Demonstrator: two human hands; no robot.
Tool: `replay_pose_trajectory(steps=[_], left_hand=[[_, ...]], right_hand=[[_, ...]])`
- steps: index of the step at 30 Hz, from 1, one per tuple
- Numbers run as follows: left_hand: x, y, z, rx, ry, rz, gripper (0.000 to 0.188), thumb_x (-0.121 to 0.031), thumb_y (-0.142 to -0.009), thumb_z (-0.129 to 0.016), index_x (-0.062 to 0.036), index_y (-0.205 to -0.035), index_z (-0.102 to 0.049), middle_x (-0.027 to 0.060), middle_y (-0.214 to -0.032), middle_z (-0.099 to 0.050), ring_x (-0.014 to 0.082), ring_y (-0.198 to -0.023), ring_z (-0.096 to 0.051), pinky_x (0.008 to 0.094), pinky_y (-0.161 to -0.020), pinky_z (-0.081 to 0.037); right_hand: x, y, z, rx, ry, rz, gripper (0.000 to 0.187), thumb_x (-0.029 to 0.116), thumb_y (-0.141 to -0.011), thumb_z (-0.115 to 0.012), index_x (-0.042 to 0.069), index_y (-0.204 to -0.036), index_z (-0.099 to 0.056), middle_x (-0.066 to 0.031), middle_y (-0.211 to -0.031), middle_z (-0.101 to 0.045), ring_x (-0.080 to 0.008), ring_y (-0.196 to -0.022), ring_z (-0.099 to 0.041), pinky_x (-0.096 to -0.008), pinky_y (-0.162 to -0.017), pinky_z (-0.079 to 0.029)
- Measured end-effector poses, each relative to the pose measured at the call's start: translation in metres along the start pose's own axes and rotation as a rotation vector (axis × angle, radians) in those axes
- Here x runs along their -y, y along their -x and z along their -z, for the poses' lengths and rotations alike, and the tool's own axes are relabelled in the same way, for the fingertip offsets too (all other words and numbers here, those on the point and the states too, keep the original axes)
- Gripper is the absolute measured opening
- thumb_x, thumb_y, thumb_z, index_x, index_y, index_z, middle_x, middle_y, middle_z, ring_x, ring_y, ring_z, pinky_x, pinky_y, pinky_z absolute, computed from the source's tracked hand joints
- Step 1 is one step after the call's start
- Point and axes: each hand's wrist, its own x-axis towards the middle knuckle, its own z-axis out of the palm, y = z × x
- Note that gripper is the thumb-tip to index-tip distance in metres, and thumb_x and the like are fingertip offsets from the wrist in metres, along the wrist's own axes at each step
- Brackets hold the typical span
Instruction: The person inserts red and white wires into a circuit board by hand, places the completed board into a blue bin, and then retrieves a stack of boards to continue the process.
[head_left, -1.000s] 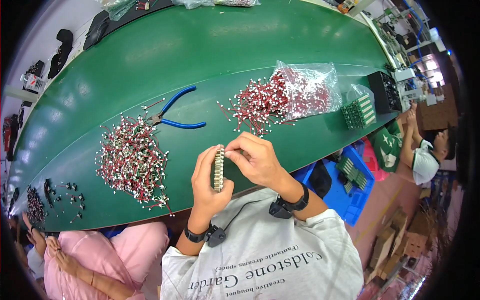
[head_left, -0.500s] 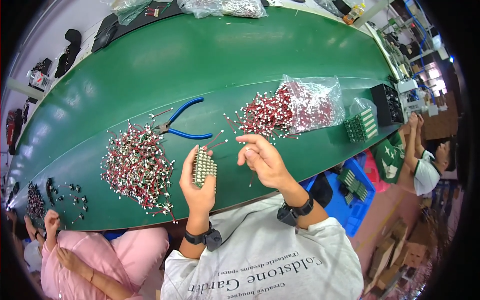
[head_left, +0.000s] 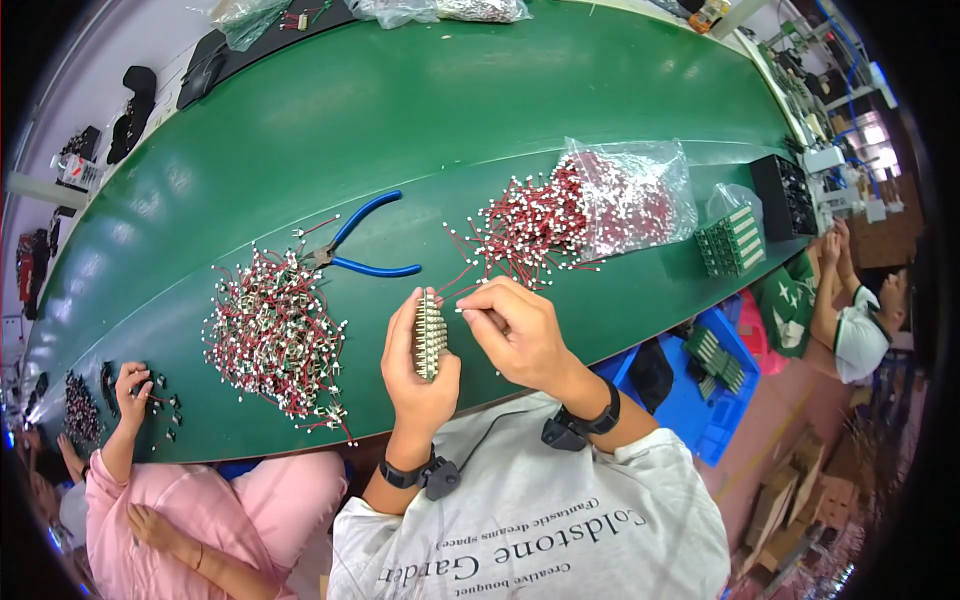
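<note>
My left hand (head_left: 418,390) is closed round a panel of small circuit boards (head_left: 430,340), held edge-up above the near table edge, with rows of metallic parts along it. Red wires stick out past the panel's top end. Just right of it, my right hand (head_left: 520,335) has thumb and forefinger pinched on a red wire lead (head_left: 460,309) with a white connector end. The palm side of this hand is hidden. Beyond both hands lie cutting pliers (head_left: 378,268) with blue handles, jaws pointing left.
A heap of wired small boards (head_left: 275,335) lies left. Red leads (head_left: 530,230) spill from a clear plastic bag (head_left: 650,195) ahead right. Stacked green board panels (head_left: 730,245) stand beside a black box (head_left: 783,195). A blue crate (head_left: 705,430) sits below right. A co-worker's hand (head_left: 133,395) works far left.
The panel has turned in my left hand, now more edge-on. My right hand has moved left and closed into a pinch near the panel's top. The co-worker's hand at left has risen.
</note>
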Motion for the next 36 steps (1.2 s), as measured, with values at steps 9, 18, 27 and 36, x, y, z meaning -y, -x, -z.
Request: replay_pose_trajectory(steps=[9,18,27,36], left_hand=[[-0.009,0.005,-0.003,0.056,-0.047,-0.046,0.066,0.013,-0.074,-0.049,0.0073,-0.14,-0.045,0.0241,-0.134,-0.056,0.0311,-0.12,-0.06,0.0386,-0.099,-0.049],[-0.01,0.008,0.001,0.078,-0.121,-0.094,0.066,0.013,-0.075,-0.049,0.0081,-0.141,-0.043,0.0258,-0.134,-0.055,0.0327,-0.119,-0.06,0.0388,-0.099,-0.048],[-0.013,0.008,0.013,0.174,-0.229,-0.146,0.069,0.012,-0.07,-0.047,0.0107,-0.139,-0.042,0.0294,-0.135,-0.053,0.0412,-0.124,-0.055,0.0418,-0.103,-0.045],[-0.013,0.008,0.014,0.187,-0.145,-0.086,0.071,0.011,-0.071,-0.045,0.0098,-0.142,-0.039,0.0277,-0.138,-0.052,0.0383,-0.126,-0.055,0.0398,-0.104,-0.043]], right_hand=[[0.007,0.002,-0.013,-0.025,0.068,0.118,0.011,0.001,-0.082,-0.069,0.0,-0.089,-0.061,-0.0115,-0.077,-0.06,-0.0243,-0.064,-0.063,-0.034,-0.055,-0.05],[0.012,0.003,-0.013,-0.023,0.087,0.127,0.012,0.001,-0.081,-0.07,0.0,-0.087,-0.06,-0.0106,-0.075,-0.058,-0.0241,-0.063,-0.063,-0.0343,-0.054,-0.05],[0.008,0.004,-0.011,-0.018,0.242,0.229,0.012,0.0,-0.079,-0.072,0.0,-0.086,-0.063,-0.0109,-0.074,-0.062,-0.0255,-0.061,-0.061,-0.0346,-0.053,-0.048],[0.009,0.005,-0.012,0.022,0.186,0.147,0.011,-0.001,-0.081,-0.07,0.0,-0.089,-0.063,-0.0122,-0.079,-0.062,-0.0273,-0.066,-0.062,-0.0352,-0.057,-0.049]])
